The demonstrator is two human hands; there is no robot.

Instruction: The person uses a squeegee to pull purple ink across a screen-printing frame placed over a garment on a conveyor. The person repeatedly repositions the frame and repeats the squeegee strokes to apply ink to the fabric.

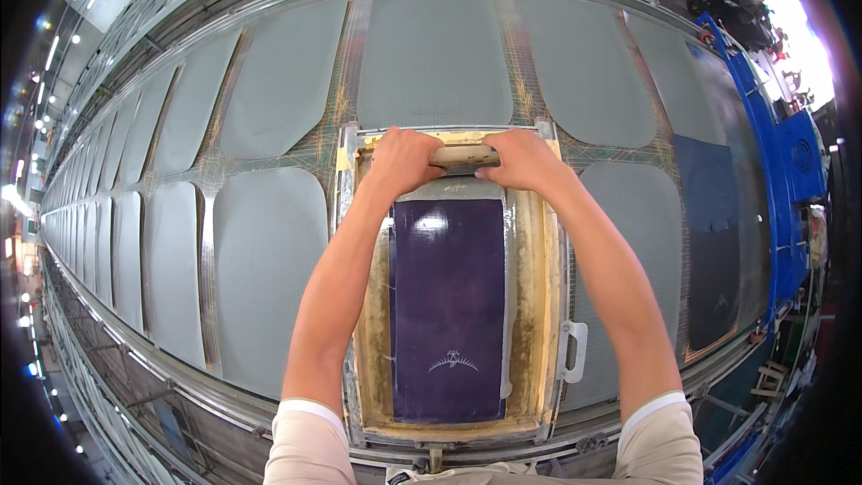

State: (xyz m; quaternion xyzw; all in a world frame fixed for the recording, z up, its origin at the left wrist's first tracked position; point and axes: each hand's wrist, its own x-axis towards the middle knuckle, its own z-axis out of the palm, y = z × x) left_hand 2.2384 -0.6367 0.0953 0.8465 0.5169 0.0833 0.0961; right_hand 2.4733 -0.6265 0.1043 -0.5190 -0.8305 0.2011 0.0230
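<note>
Within the near row of the long table [211, 169]: a rectangular screen frame [458, 434] is laid lengthwise, its near end toward the person's body.
Squeegee [465, 157]: located inside the frame at its far end, set crosswise, beyond the dark purple screen field [449, 296].
Left hand [406, 160]: closed around the left end of the squeegee's handle.
Right hand [525, 160]: closed around the right end of the same handle; a two-handed grasp is recorded.
Screen field: a glossy surface is noted; a pale emblem [453, 360] is seen toward the near end, well apart from the squeegee.
Grey panels [435, 54]: laid out in two rows; no mark can be made out on those in view.
Dark panel [714, 278]: found to the right, near the blue machine [799, 162].
Side fitting: a white handle [582, 350] is carried on the frame's right side.
Done: panel layout and frame placement are judged complete at this position.
Left: the unmarked panels are judged outstanding; whether a pass has been completed cannot be told, the surface beneath the frame being hidden.
</note>
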